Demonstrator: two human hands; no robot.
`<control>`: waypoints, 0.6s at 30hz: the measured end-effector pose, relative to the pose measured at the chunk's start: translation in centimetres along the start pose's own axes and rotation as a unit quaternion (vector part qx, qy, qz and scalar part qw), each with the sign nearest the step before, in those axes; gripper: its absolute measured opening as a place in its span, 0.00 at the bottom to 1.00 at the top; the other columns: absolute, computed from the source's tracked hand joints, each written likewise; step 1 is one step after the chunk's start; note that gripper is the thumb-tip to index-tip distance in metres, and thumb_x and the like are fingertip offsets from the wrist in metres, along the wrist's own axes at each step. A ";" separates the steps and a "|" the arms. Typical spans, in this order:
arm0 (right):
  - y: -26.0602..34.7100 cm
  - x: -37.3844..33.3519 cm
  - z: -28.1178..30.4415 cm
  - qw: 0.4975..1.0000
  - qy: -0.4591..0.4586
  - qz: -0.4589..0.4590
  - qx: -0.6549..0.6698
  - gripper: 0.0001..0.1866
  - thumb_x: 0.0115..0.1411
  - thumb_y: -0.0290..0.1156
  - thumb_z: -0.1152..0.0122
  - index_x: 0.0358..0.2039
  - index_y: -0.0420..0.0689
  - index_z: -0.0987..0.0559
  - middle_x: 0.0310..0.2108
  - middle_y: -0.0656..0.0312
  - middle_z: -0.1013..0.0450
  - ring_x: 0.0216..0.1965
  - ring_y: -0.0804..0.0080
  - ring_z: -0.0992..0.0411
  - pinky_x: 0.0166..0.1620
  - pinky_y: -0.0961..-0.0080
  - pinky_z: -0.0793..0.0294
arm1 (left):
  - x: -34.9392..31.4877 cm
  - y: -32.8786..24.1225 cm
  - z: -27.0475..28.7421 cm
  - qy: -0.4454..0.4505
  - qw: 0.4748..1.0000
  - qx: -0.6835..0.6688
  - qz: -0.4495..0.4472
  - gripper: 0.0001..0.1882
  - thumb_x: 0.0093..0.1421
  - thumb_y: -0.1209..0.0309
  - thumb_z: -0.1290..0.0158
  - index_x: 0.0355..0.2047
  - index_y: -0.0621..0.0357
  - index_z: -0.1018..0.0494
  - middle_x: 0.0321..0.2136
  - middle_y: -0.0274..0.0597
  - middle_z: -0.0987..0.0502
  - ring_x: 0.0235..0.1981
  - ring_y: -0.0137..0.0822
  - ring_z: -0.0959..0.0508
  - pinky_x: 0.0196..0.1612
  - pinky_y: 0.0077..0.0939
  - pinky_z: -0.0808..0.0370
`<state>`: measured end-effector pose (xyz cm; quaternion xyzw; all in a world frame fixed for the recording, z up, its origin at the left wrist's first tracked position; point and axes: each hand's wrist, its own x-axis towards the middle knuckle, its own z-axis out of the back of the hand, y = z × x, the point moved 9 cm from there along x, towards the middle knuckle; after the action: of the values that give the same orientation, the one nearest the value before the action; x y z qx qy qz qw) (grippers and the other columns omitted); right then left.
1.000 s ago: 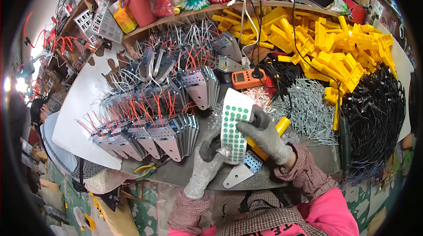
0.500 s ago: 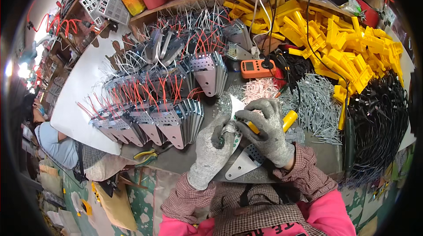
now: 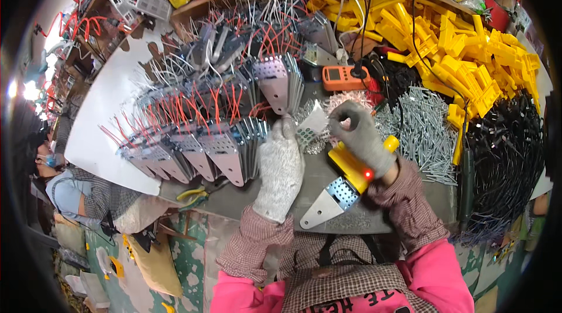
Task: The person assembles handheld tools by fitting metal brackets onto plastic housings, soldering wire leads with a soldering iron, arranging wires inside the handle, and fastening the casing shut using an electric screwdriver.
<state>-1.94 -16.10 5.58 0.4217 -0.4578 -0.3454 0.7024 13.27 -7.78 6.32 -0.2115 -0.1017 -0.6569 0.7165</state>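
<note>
My left hand (image 3: 280, 167), in a grey knit glove, reaches forward with its fingertips pressed together beside the tip of a perforated metal plate (image 3: 275, 88). Whatever those fingers pinch, if anything, is hidden. My right hand (image 3: 362, 137), also gloved, has thumb and fingers curled into a ring; what lies in the pinch cannot be made out. Under and beside it is a yellow plastic piece (image 3: 349, 168), with a tapered metal plate (image 3: 325, 206) at its lower end and a red light spot on it. Between the hands, a white piece with green dots (image 3: 312, 129) lies on small metal parts.
Stacked metal plates with red and white wires (image 3: 225, 158) fill the left. An orange meter (image 3: 345, 78), pale pink pieces (image 3: 345, 100), long screws (image 3: 426, 131), yellow plastic parts (image 3: 456, 61) and black cables (image 3: 503, 167) lie right. Pliers (image 3: 196, 195) rest near the front edge. Another person (image 3: 82, 193) sits left.
My hands were together over the metal plate and have moved apart. The left went forward toward the small parts, the right forward and slightly right. The yellow piece and plate show more fully.
</note>
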 end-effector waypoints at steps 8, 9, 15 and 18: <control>-3.2 -2.2 2.4 0.931 0.145 -0.018 -0.333 0.08 0.55 0.31 0.40 0.30 0.39 0.22 0.34 0.53 0.27 0.41 0.55 0.28 0.46 0.62 0.28 | -15.4 -6.6 -3.3 0.243 0.934 -0.191 -0.180 0.42 0.49 0.63 0.38 0.64 0.55 0.40 0.63 0.52 0.40 0.64 0.56 0.40 0.61 0.57 0.38; -2.8 -2.4 2.1 0.935 0.178 0.025 -0.305 0.08 0.55 0.30 0.41 0.33 0.39 0.22 0.35 0.53 0.27 0.42 0.55 0.28 0.47 0.63 0.28 | -15.5 -6.6 -4.0 0.239 0.933 -0.182 -0.199 0.42 0.49 0.63 0.37 0.64 0.55 0.41 0.64 0.52 0.40 0.65 0.57 0.41 0.61 0.60 0.38; 1.0 3.0 3.2 0.862 0.248 0.155 -0.415 0.16 0.57 0.27 0.44 0.47 0.41 0.23 0.45 0.50 0.27 0.50 0.54 0.28 0.54 0.67 0.30 | -13.0 -6.1 -3.5 0.204 0.945 -0.199 -0.158 0.36 0.51 0.63 0.38 0.59 0.55 0.37 0.64 0.56 0.43 0.64 0.61 0.41 0.62 0.57 0.39; 0.6 12.1 3.4 0.685 0.168 0.208 -0.678 0.12 0.60 0.32 0.43 0.44 0.48 0.21 0.45 0.50 0.25 0.48 0.51 0.25 0.49 0.62 0.26 | -11.3 -6.5 -3.8 0.155 0.954 -0.228 -0.118 0.27 0.46 0.65 0.34 0.45 0.56 0.34 0.54 0.61 0.36 0.52 0.62 0.33 0.54 0.55 0.33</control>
<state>-0.91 -27.27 11.16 -0.2241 -0.0486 -0.3300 0.9157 5.03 0.38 -0.74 -0.2514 0.1388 -0.7673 0.5734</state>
